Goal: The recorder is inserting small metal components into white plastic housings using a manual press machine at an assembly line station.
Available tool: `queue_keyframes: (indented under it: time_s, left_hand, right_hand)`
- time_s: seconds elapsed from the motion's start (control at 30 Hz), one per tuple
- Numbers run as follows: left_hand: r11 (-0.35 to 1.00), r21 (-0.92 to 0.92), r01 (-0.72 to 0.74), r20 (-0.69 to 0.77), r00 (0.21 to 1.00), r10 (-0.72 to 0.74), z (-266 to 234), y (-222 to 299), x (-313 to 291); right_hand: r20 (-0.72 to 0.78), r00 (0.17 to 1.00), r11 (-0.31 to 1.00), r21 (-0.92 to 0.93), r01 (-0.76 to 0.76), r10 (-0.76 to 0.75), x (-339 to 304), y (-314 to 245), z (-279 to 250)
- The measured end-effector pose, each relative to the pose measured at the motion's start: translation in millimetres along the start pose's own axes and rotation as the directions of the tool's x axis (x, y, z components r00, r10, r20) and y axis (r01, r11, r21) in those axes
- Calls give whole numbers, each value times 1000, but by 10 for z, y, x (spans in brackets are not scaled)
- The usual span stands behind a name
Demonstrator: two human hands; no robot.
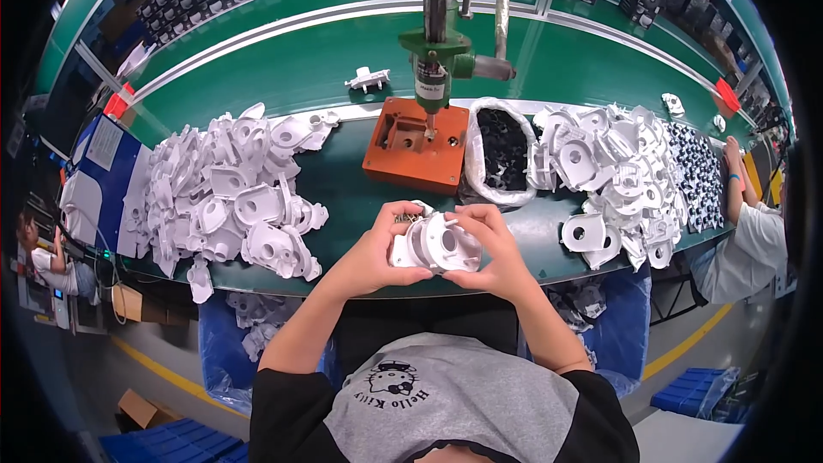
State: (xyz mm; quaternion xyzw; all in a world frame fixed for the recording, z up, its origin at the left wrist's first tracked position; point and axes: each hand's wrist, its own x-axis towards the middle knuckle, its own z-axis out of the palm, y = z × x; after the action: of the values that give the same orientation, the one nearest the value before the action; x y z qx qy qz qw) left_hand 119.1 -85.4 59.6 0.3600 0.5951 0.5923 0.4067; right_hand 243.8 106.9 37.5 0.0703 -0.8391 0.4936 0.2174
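In front of my body, both hands are closed around a white moulded plastic housing (447, 243) with round openings. My left hand (375, 250) grips its left side, thumb along the lower edge. My right hand (490, 250) holds the rounded right side, fingers over the top. Whether it is one piece or two pressed together, I cannot tell. Small brassy metal bits show by my left fingers; their kind is too small to make out. Just beyond my hands stands an orange fixture block (416, 167), under the spindle of a green bench press (435, 69).
White plastic parts are heaped at left (227, 189) and right (613, 176). A bag-lined bin (500, 154) of small black pieces stands beside the fixture. One white part (367, 79) lies beyond it. Blue bins (619, 339) sit below the table edge. Another person (741, 240) works at far right.
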Motion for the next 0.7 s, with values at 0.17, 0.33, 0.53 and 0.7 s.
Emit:
queue_keyframes:
  time_s: [0.17,0.33,0.53,0.7]
  left_hand:
    - [997,72,12,-26,1000,-10,69,-16,27]
    - [998,56,8,-32,999,-6,133,-63,51]
    - [995,100,17,-125,992,-4,111,-176,76]
    - [994,98,48,-176,984,-30,155,-85,75]
  right_hand:
    - [66,992,994,35,-105,103,-41,-9,31]
    - [82,981,984,2,-180,179,-68,5,78]
    - [58,953,954,11,-299,298,-57,-71,117]
    - [28,962,962,-27,-271,272,-61,-29,138]
